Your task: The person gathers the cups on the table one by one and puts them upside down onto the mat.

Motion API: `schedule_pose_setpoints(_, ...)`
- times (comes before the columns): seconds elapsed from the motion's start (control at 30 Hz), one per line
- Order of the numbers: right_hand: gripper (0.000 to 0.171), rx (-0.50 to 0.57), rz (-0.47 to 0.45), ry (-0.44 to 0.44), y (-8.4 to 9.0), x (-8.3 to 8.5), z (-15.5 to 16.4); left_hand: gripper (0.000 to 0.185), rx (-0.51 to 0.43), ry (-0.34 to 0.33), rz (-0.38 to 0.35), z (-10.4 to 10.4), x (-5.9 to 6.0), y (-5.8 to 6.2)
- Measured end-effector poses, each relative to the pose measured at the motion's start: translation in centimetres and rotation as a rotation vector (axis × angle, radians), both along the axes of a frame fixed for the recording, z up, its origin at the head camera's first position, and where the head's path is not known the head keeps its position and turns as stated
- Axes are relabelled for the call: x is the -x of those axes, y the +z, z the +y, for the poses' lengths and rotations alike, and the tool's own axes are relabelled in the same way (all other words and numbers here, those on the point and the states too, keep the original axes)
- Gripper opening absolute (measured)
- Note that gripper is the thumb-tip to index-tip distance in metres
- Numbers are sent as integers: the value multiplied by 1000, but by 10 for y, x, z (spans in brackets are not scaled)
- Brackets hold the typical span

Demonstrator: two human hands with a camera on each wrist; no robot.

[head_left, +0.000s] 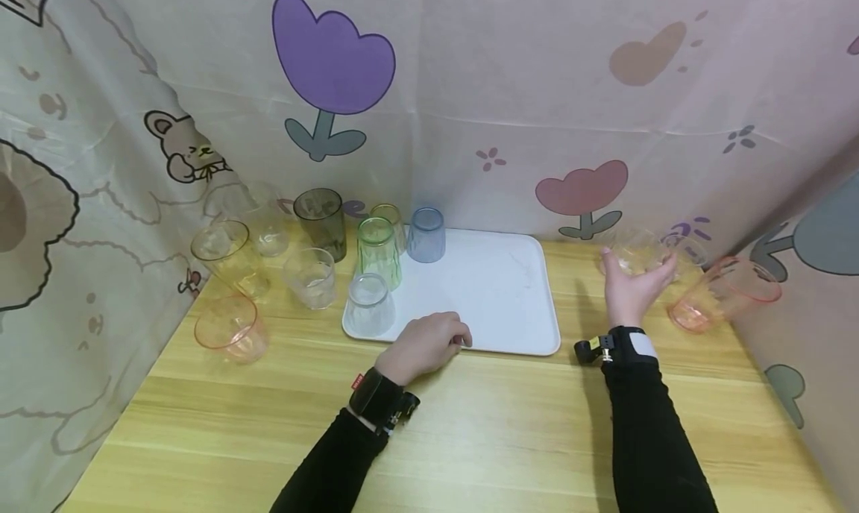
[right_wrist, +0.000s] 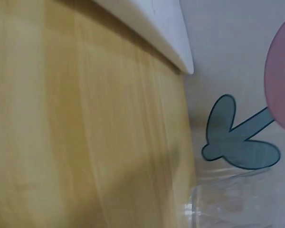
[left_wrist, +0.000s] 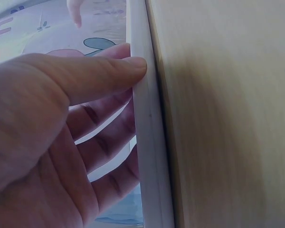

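My left hand (head_left: 429,344) is at the front rim of a white tray (head_left: 490,289). In the left wrist view, the thumb (left_wrist: 128,66) touches the rim's outer side and the curled fingers (left_wrist: 107,147) reach behind it. At the back right, my right hand (head_left: 634,289) has thumb and fingers around a clear glass (head_left: 634,246). That glass shows only partly in the right wrist view's lower corner. On the tray's left part stand a clear glass (head_left: 370,308), a green glass (head_left: 378,252), a blue glass (head_left: 426,237) and a yellowish glass (head_left: 396,216).
Left of the tray stand several glasses, among them a dark one (head_left: 322,226), a yellow one (head_left: 235,259), a pink one (head_left: 231,330) and a clear one (head_left: 311,278). Another pink glass (head_left: 721,297) stands at the right table edge. A printed curtain (head_left: 470,73) hangs behind.
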State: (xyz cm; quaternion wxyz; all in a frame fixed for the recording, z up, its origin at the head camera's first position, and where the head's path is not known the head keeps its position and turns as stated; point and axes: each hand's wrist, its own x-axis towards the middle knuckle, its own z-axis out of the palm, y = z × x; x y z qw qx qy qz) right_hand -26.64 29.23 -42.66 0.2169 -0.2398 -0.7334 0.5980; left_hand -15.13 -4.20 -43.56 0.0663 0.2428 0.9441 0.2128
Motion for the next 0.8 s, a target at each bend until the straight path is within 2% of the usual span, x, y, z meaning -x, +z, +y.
schedule_pose_setpoints(0.2,118,72,-59,6,-3,13,8,14,-12,-2,-1,-1,-1,0)
schedule_pose_setpoints(0.43,123,132,-154,25,3,24,14,14,-4,0,-5,-1,-1,0)
schedule_pose_setpoints(0.57,121,127,-187,35,2,27,16,14,-1,-1,-6,-1,0,1)
schedule_pose_setpoints(0.8,112,102,-185,26,-4,32,19,13,-8,-5,-6,-1,0,-1)
